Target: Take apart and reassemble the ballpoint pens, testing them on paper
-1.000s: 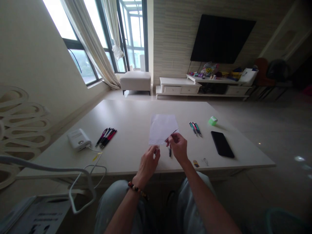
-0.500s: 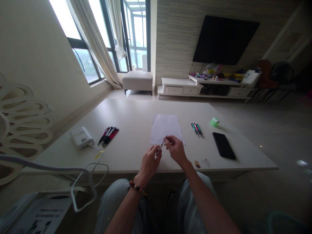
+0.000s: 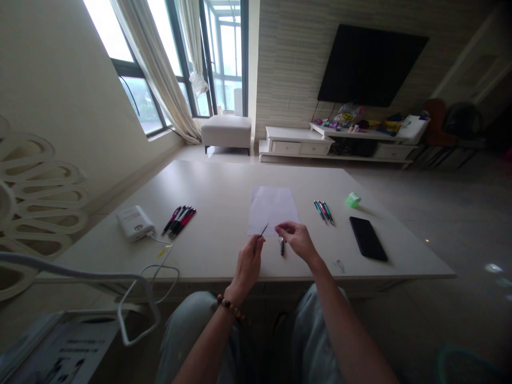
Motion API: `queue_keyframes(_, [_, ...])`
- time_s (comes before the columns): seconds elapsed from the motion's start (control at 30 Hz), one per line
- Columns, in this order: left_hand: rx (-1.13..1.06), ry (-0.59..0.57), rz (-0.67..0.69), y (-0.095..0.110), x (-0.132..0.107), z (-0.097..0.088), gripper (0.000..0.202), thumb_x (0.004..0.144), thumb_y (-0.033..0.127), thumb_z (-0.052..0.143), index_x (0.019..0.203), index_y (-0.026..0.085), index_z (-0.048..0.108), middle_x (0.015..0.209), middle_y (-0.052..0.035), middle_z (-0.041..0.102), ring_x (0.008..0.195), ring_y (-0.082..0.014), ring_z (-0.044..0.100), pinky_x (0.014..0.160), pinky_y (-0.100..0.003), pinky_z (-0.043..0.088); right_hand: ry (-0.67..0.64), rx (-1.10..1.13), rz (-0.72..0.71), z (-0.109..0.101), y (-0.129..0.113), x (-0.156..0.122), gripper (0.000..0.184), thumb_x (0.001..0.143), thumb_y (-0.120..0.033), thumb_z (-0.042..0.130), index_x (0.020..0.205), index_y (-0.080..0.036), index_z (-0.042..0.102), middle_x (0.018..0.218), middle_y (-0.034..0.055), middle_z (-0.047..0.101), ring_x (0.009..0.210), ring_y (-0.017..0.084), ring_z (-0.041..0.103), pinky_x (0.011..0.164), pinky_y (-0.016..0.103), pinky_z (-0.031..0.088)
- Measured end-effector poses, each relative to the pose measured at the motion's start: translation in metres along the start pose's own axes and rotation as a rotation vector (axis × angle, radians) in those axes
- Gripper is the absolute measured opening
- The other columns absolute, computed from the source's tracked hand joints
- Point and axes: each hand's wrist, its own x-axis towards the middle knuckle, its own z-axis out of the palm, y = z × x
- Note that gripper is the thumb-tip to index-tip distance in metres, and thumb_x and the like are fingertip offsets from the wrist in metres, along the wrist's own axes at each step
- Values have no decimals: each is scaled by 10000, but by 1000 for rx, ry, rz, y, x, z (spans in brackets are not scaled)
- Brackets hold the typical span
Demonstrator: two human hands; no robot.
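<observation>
My left hand (image 3: 248, 261) is closed on a thin dark stick that looks like a pen refill (image 3: 264, 230), its tip pointing up and to the right over the paper. Just to the right, my right hand (image 3: 296, 239) has thumb and fingertips pinched together near the paper's front edge. Whether something small sits in that pinch I cannot make out. A short black pen part (image 3: 282, 246) lies on the table between the hands. Under and beyond the fingertips is a white sheet of paper (image 3: 273, 205).
Several pens (image 3: 179, 221) and a white power bank (image 3: 136, 224) with a cable lie left. To the right are more pens (image 3: 324, 212), a green sharpener-like block (image 3: 352, 200), a black phone (image 3: 368, 238) and a small clear item (image 3: 340, 265) by the table's front edge.
The refill has passed from my right fingers to my left hand. A black pen part now lies on the table. The small yellow figure near my right forearm is no longer visible.
</observation>
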Motion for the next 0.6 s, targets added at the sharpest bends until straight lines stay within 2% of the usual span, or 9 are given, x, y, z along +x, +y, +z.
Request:
queue_keyframes(0.07, [-27,55,-34,1,1,-2,356,924,442,310,918,176,548,680,21,547,586,-109,469,562,-212,349,58,-201,73,-8,12,2,238,733,-372,629,771,-150,703,737,72,700,638,163,605,622,261,460])
queue_keyframes(0.13, [-55,90,-49,3,2,-3,372,919,453,314,948,170,554,667,20,534,575,-110,461,538,-212,331,43,-377,124,-11,20,1,201,724,-356,641,748,-167,705,739,70,705,671,176,623,654,267,452])
queue_keyframes(0.3, [-74,100,-60,5,1,-3,383,913,462,317,977,172,560,655,24,516,555,-110,439,519,-214,307,-20,-614,167,7,28,-1,150,705,-321,667,763,-186,700,765,74,703,732,206,638,645,269,428])
queue_keyframes(0.5, [-25,58,-53,1,-1,-3,349,911,446,318,903,187,551,575,62,379,520,-103,367,521,-215,269,35,-548,134,25,28,12,108,750,-227,613,731,-144,679,856,135,687,809,217,624,725,287,437])
queue_keyframes(0.6, [3,34,-61,1,-1,-3,339,907,433,322,870,188,554,553,68,345,507,-101,345,521,-215,255,97,-341,76,24,20,15,158,789,-276,579,775,-139,658,832,113,684,763,193,618,715,291,459])
